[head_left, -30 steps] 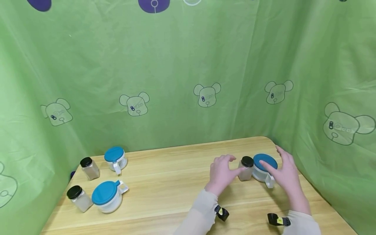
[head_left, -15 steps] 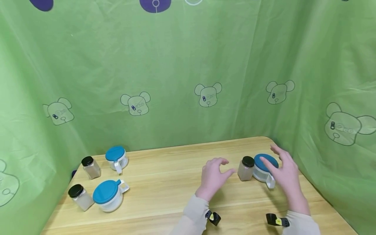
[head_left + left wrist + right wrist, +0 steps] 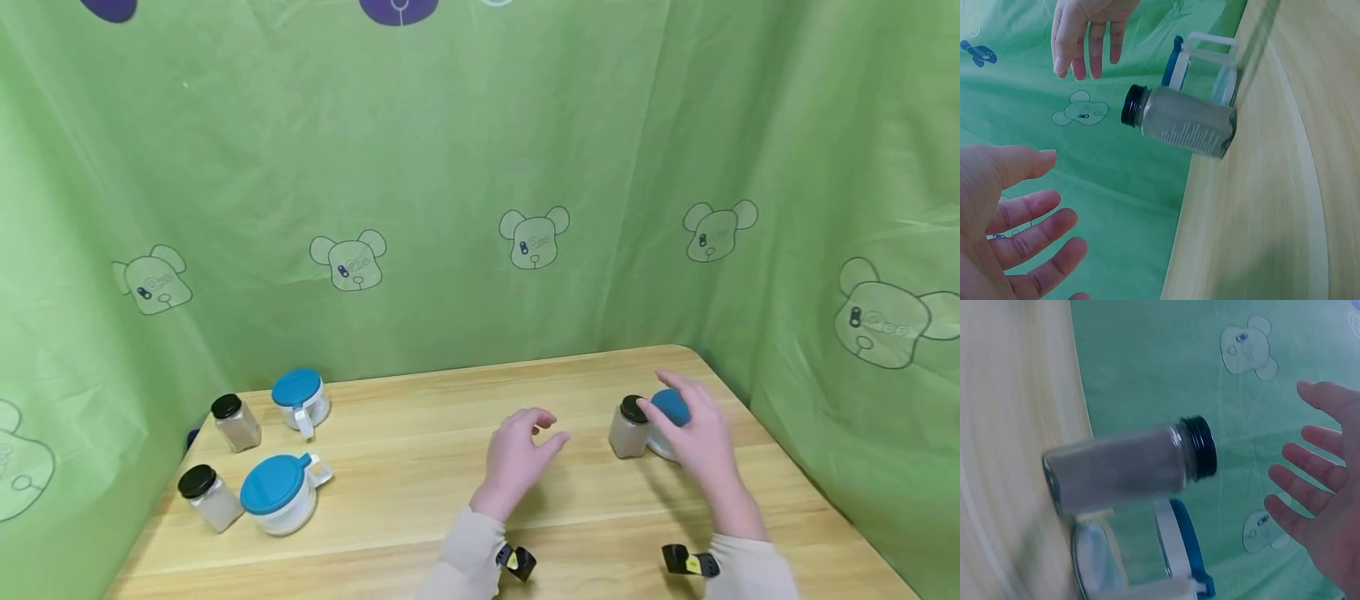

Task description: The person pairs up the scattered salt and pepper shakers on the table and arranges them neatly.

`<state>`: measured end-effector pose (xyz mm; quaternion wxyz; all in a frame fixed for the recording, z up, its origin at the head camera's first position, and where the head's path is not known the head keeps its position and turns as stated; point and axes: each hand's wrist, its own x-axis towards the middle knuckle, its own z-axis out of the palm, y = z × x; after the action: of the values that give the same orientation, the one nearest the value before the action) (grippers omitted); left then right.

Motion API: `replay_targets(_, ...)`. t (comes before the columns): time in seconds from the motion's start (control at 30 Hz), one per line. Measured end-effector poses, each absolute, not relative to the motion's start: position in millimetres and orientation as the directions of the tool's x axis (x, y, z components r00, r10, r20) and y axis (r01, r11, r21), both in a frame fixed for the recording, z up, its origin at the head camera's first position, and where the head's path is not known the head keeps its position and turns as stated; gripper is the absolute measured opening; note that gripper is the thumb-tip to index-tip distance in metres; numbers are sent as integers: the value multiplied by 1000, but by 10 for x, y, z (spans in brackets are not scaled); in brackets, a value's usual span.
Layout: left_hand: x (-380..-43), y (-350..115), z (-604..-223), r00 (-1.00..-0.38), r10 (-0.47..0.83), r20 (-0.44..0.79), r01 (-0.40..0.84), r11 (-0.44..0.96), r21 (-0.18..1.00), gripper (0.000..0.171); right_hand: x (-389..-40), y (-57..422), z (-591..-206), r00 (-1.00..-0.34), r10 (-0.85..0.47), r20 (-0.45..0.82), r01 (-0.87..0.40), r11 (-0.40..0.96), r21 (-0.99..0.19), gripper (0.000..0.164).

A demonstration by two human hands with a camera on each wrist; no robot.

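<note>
Jar [image 3: 628,435] nearest your R hand [image 3: 697,435] stands unaided, prob. b/c flat-based, w/ that & your L hand [image 3: 516,458] spread apart, empty.

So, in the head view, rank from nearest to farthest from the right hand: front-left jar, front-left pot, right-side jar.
1. Right-side jar, just left of the right hand.
2. Front-left pot, well leftward.
3. Front-left jar, farther left.

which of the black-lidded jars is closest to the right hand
The jar on the right side of the table, beside a blue-lidded pot and close to the right hand; the other two jars are at the table's left end.
</note>
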<state>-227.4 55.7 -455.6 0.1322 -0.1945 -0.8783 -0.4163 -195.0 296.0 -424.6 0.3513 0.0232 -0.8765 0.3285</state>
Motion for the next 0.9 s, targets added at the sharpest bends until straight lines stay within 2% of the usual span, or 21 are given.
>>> replay_targets(0.3,-2245,391,-4533,-899,218,379,432,582,689,26,-1993,2779,-4296,-755,120,645,-336,773,-538,46)
replay_targets(0.53,-2229,259,-4524,-896,205,395,435,593,678,26,-2033,2676,-4335,-701,64,710,-418,770,-483,46)
replay_targets(0.9,-2209,53,-4544,-890,177,421,435,608,664,23,-2069,2564,-4396,-757,22,653,-401,773,-491,45)
